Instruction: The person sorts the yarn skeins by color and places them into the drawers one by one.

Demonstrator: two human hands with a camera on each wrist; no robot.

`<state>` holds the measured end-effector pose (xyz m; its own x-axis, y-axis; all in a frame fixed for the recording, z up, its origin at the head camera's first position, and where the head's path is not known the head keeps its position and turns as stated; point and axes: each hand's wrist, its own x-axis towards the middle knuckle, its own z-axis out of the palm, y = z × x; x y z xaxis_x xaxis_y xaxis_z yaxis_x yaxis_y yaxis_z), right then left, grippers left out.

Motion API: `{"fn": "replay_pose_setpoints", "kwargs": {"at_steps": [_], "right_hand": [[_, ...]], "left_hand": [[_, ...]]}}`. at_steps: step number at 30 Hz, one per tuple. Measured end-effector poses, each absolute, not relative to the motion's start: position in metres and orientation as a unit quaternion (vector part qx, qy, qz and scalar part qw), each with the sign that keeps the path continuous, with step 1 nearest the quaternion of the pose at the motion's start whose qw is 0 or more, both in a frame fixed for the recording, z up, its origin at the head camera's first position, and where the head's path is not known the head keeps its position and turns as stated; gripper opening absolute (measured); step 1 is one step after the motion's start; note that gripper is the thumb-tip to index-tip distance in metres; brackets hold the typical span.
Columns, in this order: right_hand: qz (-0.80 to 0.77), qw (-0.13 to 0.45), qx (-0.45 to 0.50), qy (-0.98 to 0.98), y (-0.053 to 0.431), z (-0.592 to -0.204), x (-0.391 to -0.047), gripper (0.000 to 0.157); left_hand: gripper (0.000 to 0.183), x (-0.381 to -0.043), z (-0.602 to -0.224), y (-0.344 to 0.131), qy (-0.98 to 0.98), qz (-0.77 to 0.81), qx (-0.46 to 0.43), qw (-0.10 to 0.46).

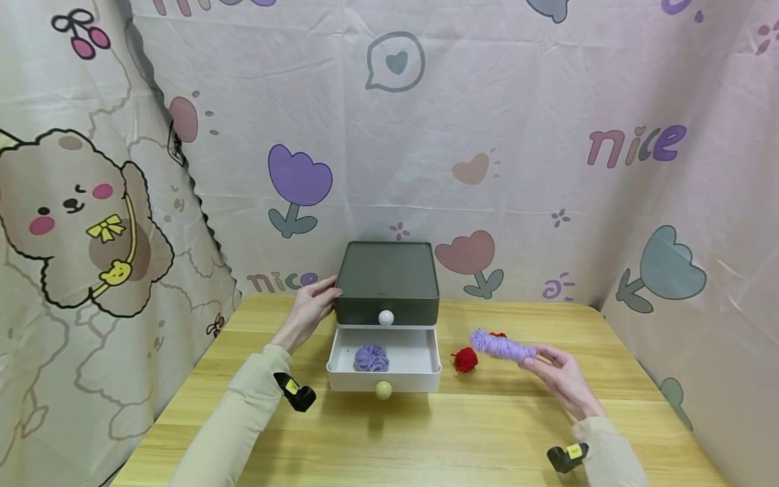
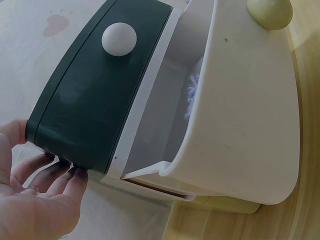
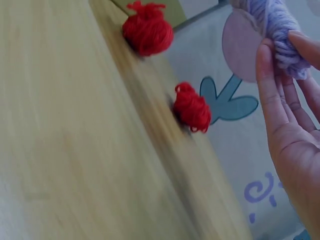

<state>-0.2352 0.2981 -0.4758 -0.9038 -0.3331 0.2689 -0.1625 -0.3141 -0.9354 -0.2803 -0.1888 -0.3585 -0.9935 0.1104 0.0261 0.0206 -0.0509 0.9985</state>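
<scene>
My right hand pinches one end of a long skein of purple yarn between thumb and fingers, holding it above the table on the right. A dark-topped drawer box stands at the back middle. Its lower white drawer is pulled out, with a ball of purple yarn lying inside toward the left. My left hand rests against the left side of the box's upper part; in the left wrist view its fingertips touch the dark side wall. The upper drawer with the white knob is closed.
Two red yarn balls lie on the wooden table right of the box: a nearer one and another, mostly hidden behind the skein in the head view. A printed cloth hangs close behind the table.
</scene>
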Motion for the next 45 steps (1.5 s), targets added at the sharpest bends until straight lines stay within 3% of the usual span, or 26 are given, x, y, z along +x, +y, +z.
{"fn": "replay_pose_setpoints", "kwargs": {"at_steps": [12,30,40,45], "right_hand": [[-0.778,0.034,-0.260,0.571,0.274,-0.449,-0.229,0.032],[-0.717,0.013,-0.212,0.664,0.216,-0.414,-0.213,0.023],[-0.684,-0.004,-0.158,0.712,0.186,-0.408,-0.209,0.034],[-0.688,-0.005,-0.177,0.704,0.171,-0.409,-0.212,0.034]], "left_hand": [[0.055,-0.281,-0.360,-0.190,0.694,0.718,0.051,0.030],[0.055,-0.283,-0.361,-0.190,0.690,0.721,0.047,0.029],[0.055,-0.282,-0.361,-0.189,0.693,0.719,0.043,0.028],[0.056,-0.283,-0.361,-0.189,0.694,0.718,0.045,0.027]]}}
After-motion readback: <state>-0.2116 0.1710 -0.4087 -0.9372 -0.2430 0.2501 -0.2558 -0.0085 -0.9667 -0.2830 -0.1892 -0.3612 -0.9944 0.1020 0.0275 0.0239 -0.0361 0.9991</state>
